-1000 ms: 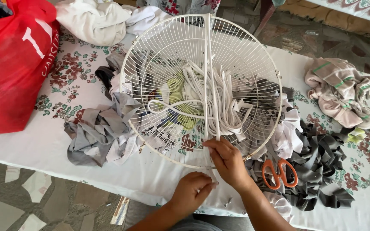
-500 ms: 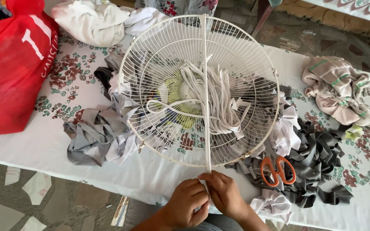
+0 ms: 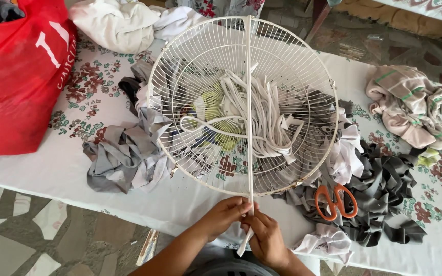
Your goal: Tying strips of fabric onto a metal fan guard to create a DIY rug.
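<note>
A round white wire fan guard (image 3: 303,66) lies on the flowered tablecloth (image 3: 85,99). A white cloth strip (image 3: 249,128) runs taut across its middle from the far rim to the near rim. Both hands meet just below the near rim. My left hand (image 3: 226,214) pinches the strip at the rim. My right hand (image 3: 267,237) grips the strip's loose end, which hangs down toward me. More white strips (image 3: 267,117) are bunched at the guard's hub.
Orange-handled scissors (image 3: 335,202) lie right of my hands on dark grey cloth strips (image 3: 390,189). Grey rags (image 3: 121,156) sit left of the guard, a red bag (image 3: 19,71) at far left, white cloth (image 3: 113,23) behind, striped cloth (image 3: 410,105) at right.
My right hand came down off the guard's near rim to the table edge and joined my left hand on the strip's end. The strip now runs straight across the guard.
</note>
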